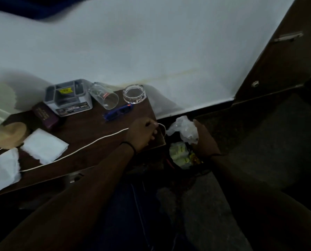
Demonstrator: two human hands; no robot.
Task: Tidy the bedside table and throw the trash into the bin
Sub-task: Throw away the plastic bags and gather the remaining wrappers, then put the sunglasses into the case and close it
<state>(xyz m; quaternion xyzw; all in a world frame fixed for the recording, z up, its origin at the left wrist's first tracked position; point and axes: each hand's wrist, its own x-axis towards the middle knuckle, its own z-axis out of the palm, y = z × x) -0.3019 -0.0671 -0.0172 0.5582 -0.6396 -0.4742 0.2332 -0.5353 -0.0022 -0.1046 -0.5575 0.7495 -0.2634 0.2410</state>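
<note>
Gripping the white cord point(89, 144) near the table's 3 o'clock edge, the left hand point(142, 133) has fingers curled round it; black band on that wrist. Cord runs from the hand toward 8 o'clock across the dark wood bedside table point(89, 127), passing just beside two white tissues point(44, 145) at the 9 o'clock side. Right hand point(203, 140) sits off the table at 3 o'clock, over the bin point(183, 160), holding a crumpled clear plastic bag point(184, 129); finger position partly hidden, but hand appears closed on the bag. Bin interior dim; yellow-green wrappers point(180, 153) visible inside, below the bag.

Table contents, approx: grey compartment organiser point(68, 98) at 11 o'clock w/ yellow sticker inside. Clear drinking glass point(104, 96) lying on its side at 12 o'clock, just beside the organiser. Glass ashtray point(134, 94) upright at 1 o'clock corner. Blue sunglasses point(118, 112) near the glass's mouth, between ashtray and left hand. Dark maroon box point(46, 115) at 10 o'clock, touching organiser's front corner. Round tan lid point(11, 134) at 9 o'clock, beside tissues. Frame blurred; lighting poor.
</note>
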